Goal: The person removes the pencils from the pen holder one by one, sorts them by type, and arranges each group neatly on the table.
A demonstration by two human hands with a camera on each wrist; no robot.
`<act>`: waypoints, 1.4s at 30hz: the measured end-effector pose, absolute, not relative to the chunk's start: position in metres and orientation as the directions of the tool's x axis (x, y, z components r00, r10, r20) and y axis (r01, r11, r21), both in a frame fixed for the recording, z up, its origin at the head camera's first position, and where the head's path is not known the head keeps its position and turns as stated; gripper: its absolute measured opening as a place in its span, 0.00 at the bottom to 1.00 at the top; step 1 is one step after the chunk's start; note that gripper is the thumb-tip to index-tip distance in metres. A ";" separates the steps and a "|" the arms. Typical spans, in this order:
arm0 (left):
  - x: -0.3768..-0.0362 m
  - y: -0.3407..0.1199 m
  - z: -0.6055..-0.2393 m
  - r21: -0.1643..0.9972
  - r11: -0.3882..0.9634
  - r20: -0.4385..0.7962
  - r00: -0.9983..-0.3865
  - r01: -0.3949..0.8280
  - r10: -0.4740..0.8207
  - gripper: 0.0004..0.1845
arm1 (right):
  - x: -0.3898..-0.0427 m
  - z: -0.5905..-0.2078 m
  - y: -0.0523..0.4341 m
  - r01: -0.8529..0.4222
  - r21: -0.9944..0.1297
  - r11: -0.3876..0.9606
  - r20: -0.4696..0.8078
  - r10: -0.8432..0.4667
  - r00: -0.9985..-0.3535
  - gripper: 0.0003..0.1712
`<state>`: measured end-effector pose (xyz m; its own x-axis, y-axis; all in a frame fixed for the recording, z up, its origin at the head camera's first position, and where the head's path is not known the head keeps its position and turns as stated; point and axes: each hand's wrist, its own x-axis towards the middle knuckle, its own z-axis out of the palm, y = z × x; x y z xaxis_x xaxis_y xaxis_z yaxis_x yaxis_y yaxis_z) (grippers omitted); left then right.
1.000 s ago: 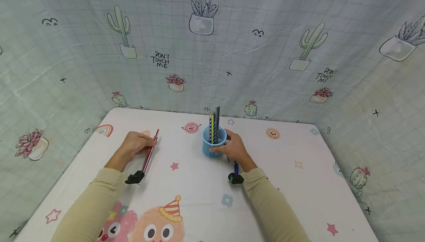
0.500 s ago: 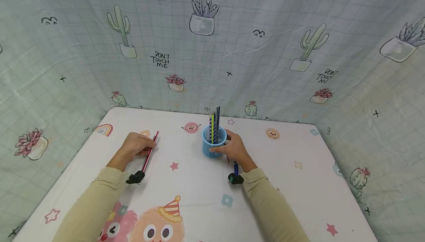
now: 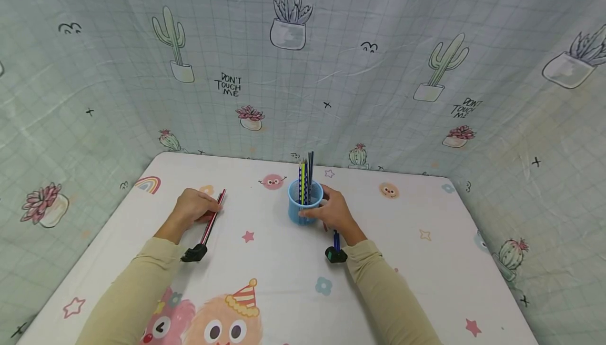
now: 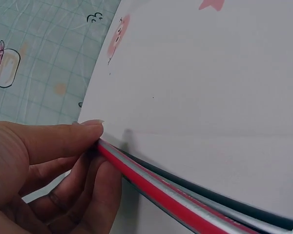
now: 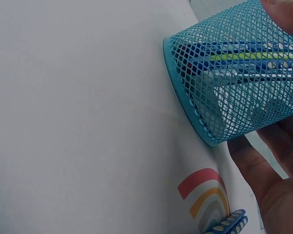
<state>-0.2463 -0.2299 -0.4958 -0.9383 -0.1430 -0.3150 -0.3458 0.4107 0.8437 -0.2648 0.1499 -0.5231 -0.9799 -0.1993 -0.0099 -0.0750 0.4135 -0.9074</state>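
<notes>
My left hand (image 3: 195, 208) pinches several red-and-black striped pencils (image 3: 211, 229) between thumb and fingers, over the left part of the table. In the left wrist view these striped pencils (image 4: 161, 187) run from the fingertips to the lower right. Near the table's middle, my right hand (image 3: 335, 211) grips a light blue mesh pencil cup (image 3: 295, 212) from its right side. Several pencils (image 3: 303, 182), dark blue dotted and yellow-green, stand upright in it. The right wrist view shows the mesh wall of the cup (image 5: 234, 92) with thumb and fingers around it.
Blue dotted pencils (image 3: 336, 240) show below my right wrist, their ends (image 5: 228, 225) beside a printed rainbow. A black wrist camera (image 3: 195, 253) sits under the left wrist, another (image 3: 336, 254) under the right. A patterned curtain (image 3: 303, 82) hangs behind the white table (image 3: 407, 292).
The striped pencils' upper tips have sunk slightly and drifted a little left in my left hand. My right hand and the cup have stayed in place.
</notes>
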 end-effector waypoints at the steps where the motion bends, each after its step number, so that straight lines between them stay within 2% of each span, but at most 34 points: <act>1: -0.246 -0.230 -0.495 0.841 0.418 -0.311 -0.939 -0.343 -0.146 0.12 | -0.265 -0.523 0.150 -0.073 -0.908 0.413 -0.011 -0.199 -0.980 0.55; 9: -0.244 -0.228 -0.493 0.797 0.511 -0.274 -0.947 -0.323 -0.171 0.11 | -0.264 -0.522 0.150 -0.059 -0.917 0.395 -0.025 -0.204 -0.979 0.55; 23: -0.248 -0.228 -0.496 0.630 0.732 -0.193 -0.965 -0.259 -0.175 0.10 | -0.263 -0.521 0.150 -0.060 -0.914 0.402 -0.024 -0.202 -0.979 0.55; 32: -0.246 -0.226 -0.496 0.555 0.795 -0.161 -0.969 -0.245 -0.187 0.12 | -0.263 -0.521 0.150 -0.068 -0.917 0.394 -0.015 -0.203 -0.979 0.55; 42: -0.244 -0.222 -0.496 0.526 0.815 -0.142 -0.970 -0.241 -0.195 0.15 | -0.263 -0.521 0.150 -0.074 -0.913 0.401 -0.009 -0.202 -0.979 0.54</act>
